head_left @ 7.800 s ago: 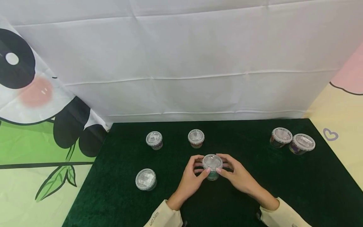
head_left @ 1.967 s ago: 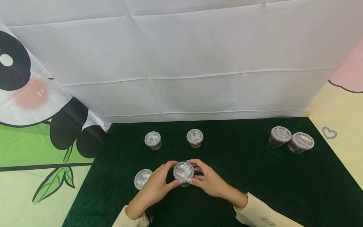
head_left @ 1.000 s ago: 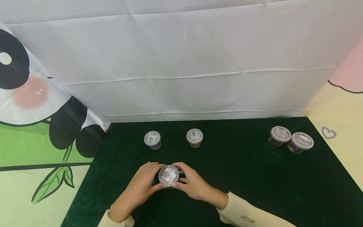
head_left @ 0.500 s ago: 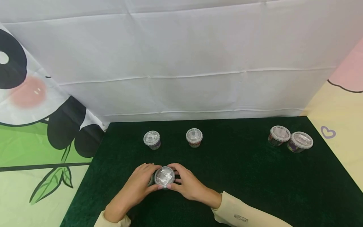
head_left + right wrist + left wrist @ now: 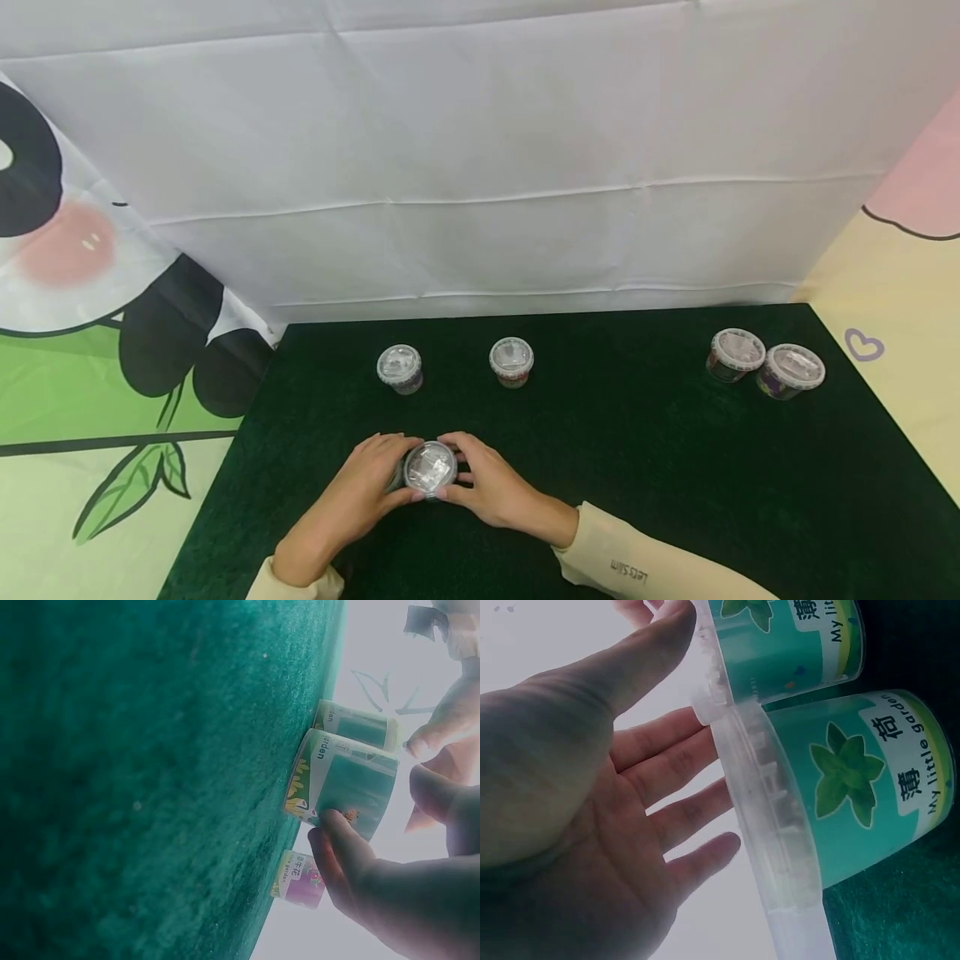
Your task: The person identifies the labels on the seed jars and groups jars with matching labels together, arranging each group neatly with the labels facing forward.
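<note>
Green tub (image 5: pixel 431 467) is gripped by the half-curled left hand (image 5: pixel 358 482) and right hand (image 5: pixel 497 487); one matching tub (image 5: pixel 855 787) is set beside it, four other tubs (image 5: pixel 512 363) farther off.

Low in the head view, the held lid (image 5: pixel 431 468) is made of glossy plastic; matt, napped green cloth (image 5: pixel 600 458) is spread beneath; at the top, creased white fabric (image 5: pixel 480 150) is hung.
</note>
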